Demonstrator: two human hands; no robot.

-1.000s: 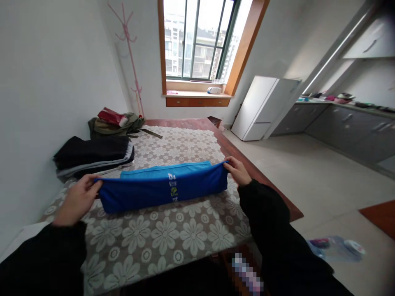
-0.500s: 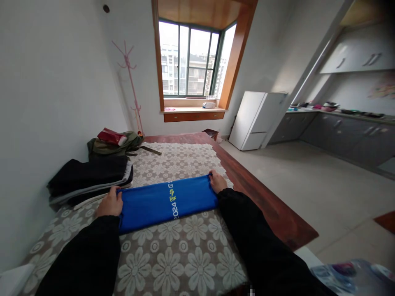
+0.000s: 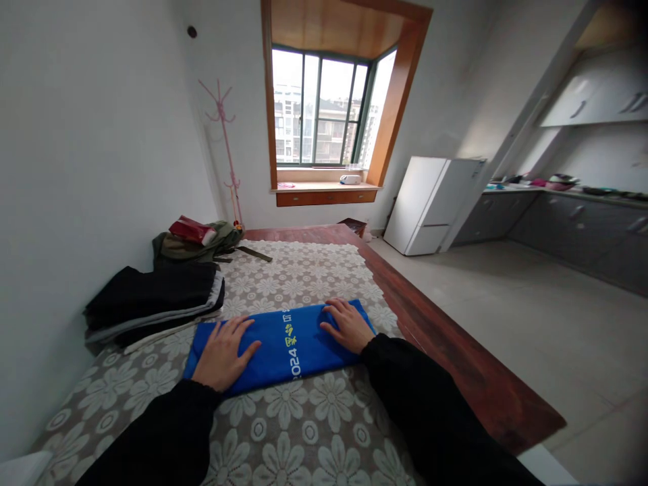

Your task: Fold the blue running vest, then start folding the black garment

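Observation:
A folded blue garment with yellow and white print lies flat on the flower-patterned tablecloth. My left hand rests palm down on its left half, fingers spread. On its right half my right hand lies flat as well. Both hands press on the cloth and grip nothing. Black sleeves cover both my arms.
A stack of folded dark clothes sits to the left by the wall. Behind it lies an olive bag with a red item. The wooden table edge runs along the right. A pink coat stand, a white fridge and grey cabinets stand beyond.
The garment was held by its two ends and folded down onto the table. My hands have let go of the ends and moved inward to lie flat on top of it.

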